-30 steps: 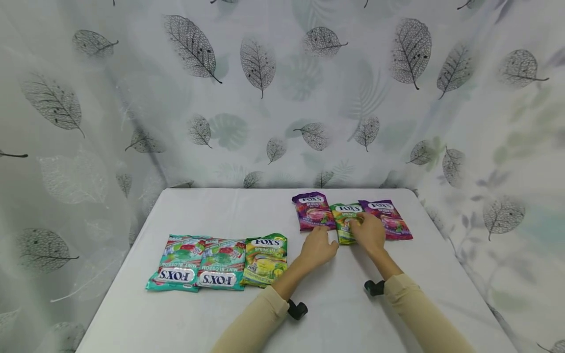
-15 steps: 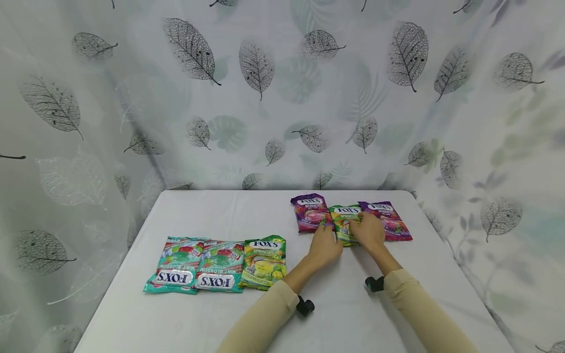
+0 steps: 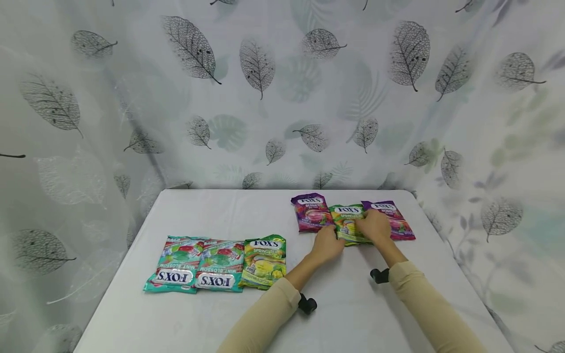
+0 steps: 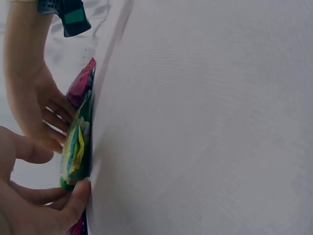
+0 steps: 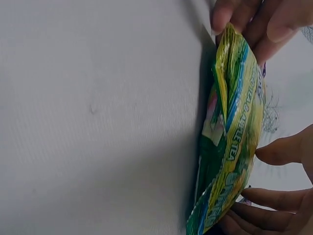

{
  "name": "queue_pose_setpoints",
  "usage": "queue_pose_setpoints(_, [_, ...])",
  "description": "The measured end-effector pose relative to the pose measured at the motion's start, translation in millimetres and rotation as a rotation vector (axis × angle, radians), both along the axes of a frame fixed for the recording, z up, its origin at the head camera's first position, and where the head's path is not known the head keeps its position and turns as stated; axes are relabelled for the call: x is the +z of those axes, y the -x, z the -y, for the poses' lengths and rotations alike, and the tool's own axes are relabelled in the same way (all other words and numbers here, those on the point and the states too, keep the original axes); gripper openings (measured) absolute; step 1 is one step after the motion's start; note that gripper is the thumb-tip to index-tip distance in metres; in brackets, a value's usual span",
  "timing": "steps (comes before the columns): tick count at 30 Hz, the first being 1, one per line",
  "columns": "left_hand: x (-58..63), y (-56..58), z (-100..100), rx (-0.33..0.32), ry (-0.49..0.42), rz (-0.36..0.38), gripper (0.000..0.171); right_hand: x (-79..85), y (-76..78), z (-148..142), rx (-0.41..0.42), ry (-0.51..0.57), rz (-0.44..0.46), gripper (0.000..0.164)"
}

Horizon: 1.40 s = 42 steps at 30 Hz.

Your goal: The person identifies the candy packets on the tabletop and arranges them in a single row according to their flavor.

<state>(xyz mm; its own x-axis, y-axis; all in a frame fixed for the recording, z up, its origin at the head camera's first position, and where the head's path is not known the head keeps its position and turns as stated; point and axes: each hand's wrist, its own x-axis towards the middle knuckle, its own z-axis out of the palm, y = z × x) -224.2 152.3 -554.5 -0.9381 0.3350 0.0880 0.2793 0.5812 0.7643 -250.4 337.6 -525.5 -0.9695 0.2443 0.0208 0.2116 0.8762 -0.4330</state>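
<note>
A green and yellow Fox's Spring Tea candy bag [image 3: 348,228] lies between two purple Fox's Berries candy bags, the left one [image 3: 311,213] and the right one [image 3: 401,228]. My right hand [image 3: 375,226] holds the green bag by its right side, thumb on top and fingers at the edge, as the right wrist view shows. My left hand [image 3: 327,245] is at the green bag's lower left corner, close below the left purple bag. In the left wrist view its fingertips [image 4: 82,192] touch the bag's edge, with the thumb held apart.
On the left of the white table [image 3: 190,323] lie two teal Mint Blossom candy bags, one [image 3: 178,264] beside the other [image 3: 220,264], and another green Spring Tea bag [image 3: 264,262]. A leaf-patterned curtain [image 3: 282,98] hangs behind and beside the table.
My left hand has moved right, from below the left purple bag to the green bag's corner. The right hand has shifted slightly right, and the right purple bag has slid a little right.
</note>
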Motion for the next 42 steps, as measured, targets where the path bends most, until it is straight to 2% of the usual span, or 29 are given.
queue_pose_setpoints(4, [0.7, 0.7, -0.8, 0.002, -0.046, 0.053, 0.048, 1.1, 1.8, -7.8, -0.002, 0.006, 0.035, 0.033])
queue_pose_setpoints(8, [2.1, 1.1, -0.8, 0.027, -0.095, 0.127, 0.051, 0.4, 4.1, -14.7, 0.011, 0.013, 0.032, 0.026])
queue_pose_setpoints(12, [3.0, 0.8, -0.4, 0.053, -0.125, 0.172, 0.052, -0.1, 6.7, -18.8, 0.023, 0.06, 0.032, 0.031])
queue_pose_setpoints(15, [1.6, 0.4, 0.4, 0.063, -0.142, 0.179, 0.052, 0.2, 7.1, -21.0, 0.01, 0.101, 0.035, 0.031])
queue_pose_setpoints(18, [-0.6, 0.2, 1.6, 0.064, -0.156, 0.177, 0.053, 1.7, 6.0, -21.3, -0.025, 0.114, 0.037, 0.021])
queue_pose_setpoints(24, [-0.7, -0.3, 2.4, 0.061, -0.202, 0.204, 0.055, 4.6, 3.2, -20.3, -0.084, 0.119, 0.064, 0.034])
queue_pose_setpoints(33, [3.8, -1.3, 1.6, 0.082, -0.226, 0.227, 0.054, 4.9, 0.3, -18.3, -0.113, 0.129, -0.016, 0.032])
queue_pose_setpoints(38, [2.8, -1.4, 2.0, 0.09, -0.235, 0.222, 0.055, 7.2, -2.9, -17.6, -0.13, 0.18, -0.051, 0.029])
queue_pose_setpoints(42, [6.7, -3.5, 2.9, 0.095, -0.272, 0.219, 0.054, 9.4, -3.9, -17.0, -0.163, 0.211, -0.078, 0.029])
